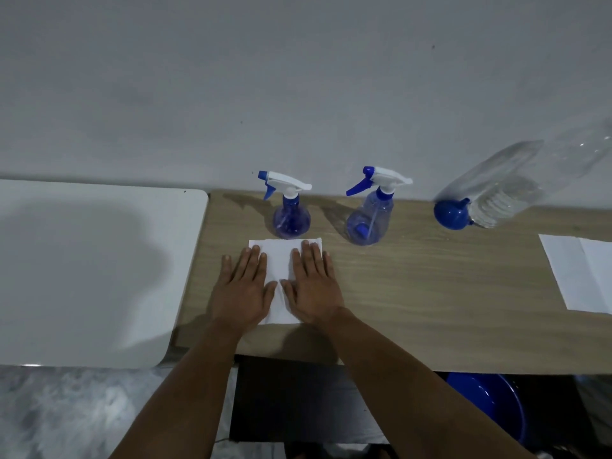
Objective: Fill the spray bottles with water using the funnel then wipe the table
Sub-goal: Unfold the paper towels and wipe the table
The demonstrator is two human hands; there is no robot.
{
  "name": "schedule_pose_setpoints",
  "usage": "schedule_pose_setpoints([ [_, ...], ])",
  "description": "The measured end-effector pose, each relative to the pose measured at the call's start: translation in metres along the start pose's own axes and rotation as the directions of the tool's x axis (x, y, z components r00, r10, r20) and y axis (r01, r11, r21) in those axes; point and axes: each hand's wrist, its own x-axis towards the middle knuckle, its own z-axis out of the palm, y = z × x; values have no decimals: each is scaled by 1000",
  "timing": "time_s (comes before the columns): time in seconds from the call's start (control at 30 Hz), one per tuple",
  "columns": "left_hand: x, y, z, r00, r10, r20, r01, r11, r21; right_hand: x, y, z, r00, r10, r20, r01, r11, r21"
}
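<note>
White paper towel (281, 260) lay flat under both palms near the wooden table's (430, 293) front edge.
I saw the left hand (243, 289) and right hand (313, 286) pressing it, fingers straight, gripping nothing; two spray bottles (291, 207) stood just behind, blue funnel (450, 213) rightward, bare wood between.

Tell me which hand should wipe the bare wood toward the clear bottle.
Right, probably. Both hands lie flat on the white tissue, but the right hand is on the side nearer the clear bottle, with bare wooden table beside it. The left hand would have to cross over.
</note>
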Motion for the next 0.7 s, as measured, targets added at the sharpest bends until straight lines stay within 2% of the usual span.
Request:
schedule_pose_setpoints([
  [0.37, 15, 61, -8, 998, 57, -3, -57, 998, -31, -26, 58, -12, 999, 39, 11, -39, 999, 7],
  [0.7, 33, 174, -13, 988, 151, -9, -152, 986, -70, -79, 158, -22, 988, 152, -4, -152, 988, -1],
])
